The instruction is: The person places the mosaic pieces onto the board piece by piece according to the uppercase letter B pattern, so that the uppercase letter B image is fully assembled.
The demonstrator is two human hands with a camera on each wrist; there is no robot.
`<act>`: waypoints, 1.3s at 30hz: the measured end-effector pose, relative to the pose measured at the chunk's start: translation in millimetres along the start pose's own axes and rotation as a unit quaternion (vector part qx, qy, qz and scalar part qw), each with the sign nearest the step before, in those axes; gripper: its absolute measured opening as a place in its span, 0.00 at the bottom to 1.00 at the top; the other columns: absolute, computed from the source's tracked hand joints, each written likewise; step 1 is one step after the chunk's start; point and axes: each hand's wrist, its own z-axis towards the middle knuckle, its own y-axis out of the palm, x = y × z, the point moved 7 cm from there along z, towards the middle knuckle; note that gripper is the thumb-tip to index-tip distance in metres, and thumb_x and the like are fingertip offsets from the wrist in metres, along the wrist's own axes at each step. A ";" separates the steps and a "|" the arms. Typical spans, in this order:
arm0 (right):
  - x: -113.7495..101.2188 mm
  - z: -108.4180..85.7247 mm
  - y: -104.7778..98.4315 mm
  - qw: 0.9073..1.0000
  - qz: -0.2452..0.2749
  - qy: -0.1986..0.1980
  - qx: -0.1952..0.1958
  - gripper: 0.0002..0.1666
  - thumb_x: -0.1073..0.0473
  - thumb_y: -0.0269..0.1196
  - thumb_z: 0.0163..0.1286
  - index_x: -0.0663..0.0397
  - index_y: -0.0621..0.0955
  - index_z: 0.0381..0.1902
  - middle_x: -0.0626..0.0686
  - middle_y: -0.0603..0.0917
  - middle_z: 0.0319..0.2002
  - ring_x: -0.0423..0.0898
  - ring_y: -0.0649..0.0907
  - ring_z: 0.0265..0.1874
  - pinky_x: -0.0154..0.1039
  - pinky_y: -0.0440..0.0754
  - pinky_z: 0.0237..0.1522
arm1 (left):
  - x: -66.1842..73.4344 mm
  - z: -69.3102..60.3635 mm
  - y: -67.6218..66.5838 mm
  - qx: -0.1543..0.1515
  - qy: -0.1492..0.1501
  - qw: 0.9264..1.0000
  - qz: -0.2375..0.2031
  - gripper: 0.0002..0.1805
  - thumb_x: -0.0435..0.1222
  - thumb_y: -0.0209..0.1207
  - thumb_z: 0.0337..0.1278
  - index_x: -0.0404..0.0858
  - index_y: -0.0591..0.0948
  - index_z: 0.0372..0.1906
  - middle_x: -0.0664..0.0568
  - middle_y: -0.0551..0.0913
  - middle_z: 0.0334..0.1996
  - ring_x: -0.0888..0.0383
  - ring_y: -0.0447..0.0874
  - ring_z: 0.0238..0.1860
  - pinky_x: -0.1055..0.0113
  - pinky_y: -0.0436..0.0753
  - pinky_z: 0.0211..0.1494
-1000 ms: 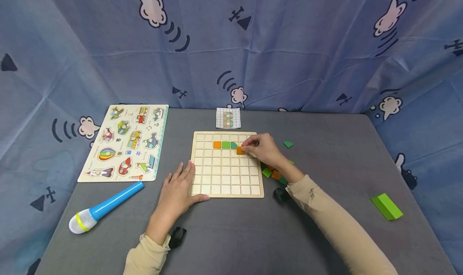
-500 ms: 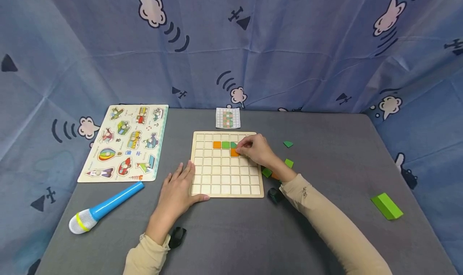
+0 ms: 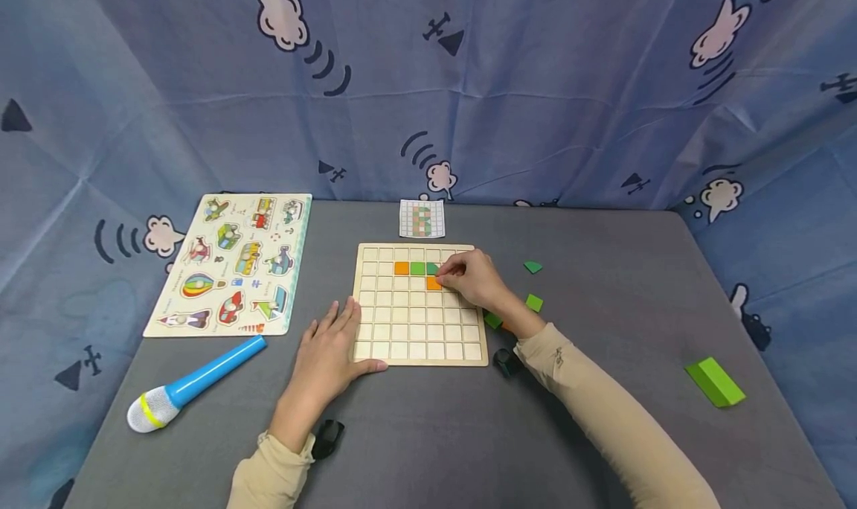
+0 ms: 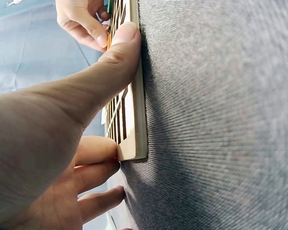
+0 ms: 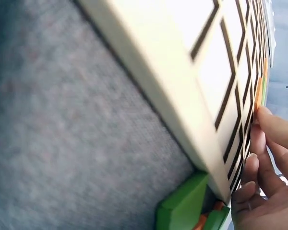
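Observation:
A wooden grid board (image 3: 382, 335) lies flat on the table. My left hand (image 3: 326, 360) rests at its near left corner, fingers straight along the left edge and thumb (image 4: 122, 52) on the front rim. Over the board's upper right part, my right hand (image 3: 474, 278) pinches an orange square tile (image 3: 434, 283), which sits in or on a grid cell; whether it is fully seated I cannot tell. Just above it is a row of an orange tile (image 3: 402, 269), a green square tile (image 3: 418, 269) and a darker green tile with a curved side (image 3: 431, 269).
Loose green tiles (image 3: 534, 303) and orange ones lie right of the board, partly under the right forearm. A pattern card (image 3: 422, 219) stands behind. Leftward are a picture puzzle board (image 3: 228, 271) and a toy microphone (image 3: 201, 382). A green block (image 3: 715, 382) lies far right.
My right hand has carried the orange tile a little left and down, to the cell below the curved green tile. In the last half second it has barely moved. My left hand stays put.

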 end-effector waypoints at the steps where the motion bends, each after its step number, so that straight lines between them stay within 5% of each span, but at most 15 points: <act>1: 0.4 -0.3 -0.8 1.000 -0.004 0.001 0.002 0.04 0.62 0.74 0.70 0.58 0.92 0.38 0.56 0.91 0.34 0.45 0.81 0.29 0.37 0.78 0.35 | 0.0 0.1 0.1 -0.001 0.000 1.000 -0.001 0.61 0.59 0.76 0.50 0.33 0.62 0.83 0.41 0.59 0.84 0.37 0.55 0.85 0.30 0.61 0.80; 13: 25.1 -10.9 -27.2 1.000 -0.004 0.026 0.004 0.14 0.64 0.65 0.78 0.60 0.87 0.57 0.61 0.89 0.49 0.54 0.85 0.47 0.45 0.83 0.49 | 3.3 -0.9 -0.9 0.001 0.001 1.000 -0.002 0.60 0.58 0.77 0.51 0.33 0.64 0.82 0.40 0.61 0.83 0.37 0.57 0.84 0.30 0.61 0.80; 22: 41.3 -18.4 -47.5 0.999 -0.005 0.033 -0.011 0.23 0.73 0.65 0.73 0.62 0.83 0.64 0.65 0.84 0.63 0.63 0.81 0.63 0.59 0.79 0.66 | 4.1 -0.9 -0.8 0.000 0.000 1.000 0.001 0.60 0.58 0.77 0.50 0.32 0.64 0.82 0.40 0.62 0.83 0.36 0.58 0.84 0.30 0.62 0.79; 39: 82.9 -31.9 -84.8 0.997 -0.032 0.064 0.007 0.25 0.73 0.64 0.74 0.62 0.81 0.67 0.68 0.77 0.68 0.67 0.75 0.67 0.65 0.71 0.72 | 3.5 -1.4 -1.9 0.006 -0.001 1.000 0.005 0.61 0.58 0.78 0.49 0.32 0.64 0.82 0.40 0.62 0.83 0.36 0.59 0.83 0.30 0.63 0.79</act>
